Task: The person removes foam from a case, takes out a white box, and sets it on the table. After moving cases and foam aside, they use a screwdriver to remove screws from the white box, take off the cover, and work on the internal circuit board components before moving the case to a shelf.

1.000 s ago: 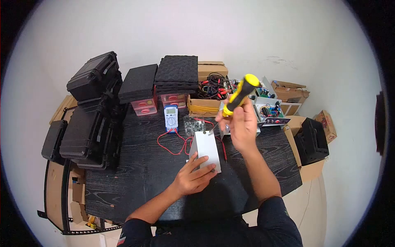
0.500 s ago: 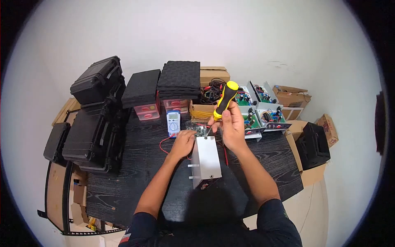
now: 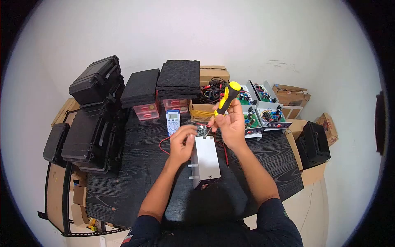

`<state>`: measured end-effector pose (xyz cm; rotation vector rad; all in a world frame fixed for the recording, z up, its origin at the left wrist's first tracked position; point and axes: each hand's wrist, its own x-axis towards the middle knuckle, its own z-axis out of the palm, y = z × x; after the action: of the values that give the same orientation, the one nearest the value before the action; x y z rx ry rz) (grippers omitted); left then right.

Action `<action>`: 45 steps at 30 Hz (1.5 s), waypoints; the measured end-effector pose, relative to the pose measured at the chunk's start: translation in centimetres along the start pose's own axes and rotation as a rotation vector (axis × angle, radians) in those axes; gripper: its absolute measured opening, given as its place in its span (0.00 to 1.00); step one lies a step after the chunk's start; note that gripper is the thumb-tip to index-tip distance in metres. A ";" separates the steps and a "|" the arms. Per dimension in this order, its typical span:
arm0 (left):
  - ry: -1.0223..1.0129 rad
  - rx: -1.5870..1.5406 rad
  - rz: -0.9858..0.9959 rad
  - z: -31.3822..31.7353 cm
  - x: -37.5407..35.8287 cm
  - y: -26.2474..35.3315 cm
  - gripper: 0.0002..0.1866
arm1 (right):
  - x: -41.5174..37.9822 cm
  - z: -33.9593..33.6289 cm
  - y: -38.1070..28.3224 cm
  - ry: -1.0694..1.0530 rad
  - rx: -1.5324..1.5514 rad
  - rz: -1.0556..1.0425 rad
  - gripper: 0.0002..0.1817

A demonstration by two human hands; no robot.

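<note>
My right hand is wrapped round a yellow-and-black screwdriver, its handle tilted up and to the right. The shaft slants down to a screw near the far edge of a white metal case. That case stands on the table in front of me, with two pale pegs on its left side and another screw near its close end. Beside the far left corner is my left hand, fingers loosely curved and thumb apart, with nothing visible in it. Its fingertips are next to a clear bag of small screws.
A multimeter with red leads lies behind my left hand. Black hard cases are stacked at left; foam sheets top red drawer boxes. Opened units with green circuit boards sit at back right, near an open carton.
My left hand has drawn back slightly from the screw bag and turned, so its thumb now shows. The screwdriver handle has tipped a little to the right, still in my right hand.
</note>
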<state>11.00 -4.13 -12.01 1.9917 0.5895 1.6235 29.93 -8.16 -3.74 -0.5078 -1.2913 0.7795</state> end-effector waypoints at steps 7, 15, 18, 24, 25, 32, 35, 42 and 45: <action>-0.183 0.253 0.183 -0.4 0.7 4.0 0.07 | 1.2 0.0 -0.4 -0.018 0.058 0.212 0.27; -0.161 0.333 0.200 -0.6 0.4 3.5 0.07 | 1.1 0.3 -0.1 -0.003 -0.008 0.087 0.23; -0.164 0.348 0.188 -0.7 0.3 3.6 0.08 | 1.3 -0.1 -0.5 -0.033 0.028 0.214 0.24; -0.159 0.353 0.192 -0.6 0.4 3.8 0.08 | 1.4 1.0 -1.1 0.031 0.133 0.165 0.22; -0.159 0.352 0.190 -0.5 0.4 3.9 0.08 | 1.5 0.9 -1.2 0.014 0.138 0.150 0.21; -0.159 0.348 0.199 -0.5 0.4 3.9 0.08 | 1.4 0.2 -1.1 -0.090 0.042 0.225 0.22; -0.161 0.345 0.198 -0.6 0.4 4.0 0.09 | 2.0 0.3 -1.6 -0.059 0.184 0.303 0.24; -0.160 0.336 0.211 -0.8 0.6 3.9 0.09 | 1.6 -0.6 -0.1 -0.071 0.047 0.185 0.27; -0.160 0.344 0.215 -0.7 0.6 4.1 0.09 | 1.8 0.6 -1.7 -0.039 0.164 0.273 0.26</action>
<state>10.51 -6.91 -8.88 2.4847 0.6465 1.5430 29.85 -7.92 -1.21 -0.5445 -1.1948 1.1185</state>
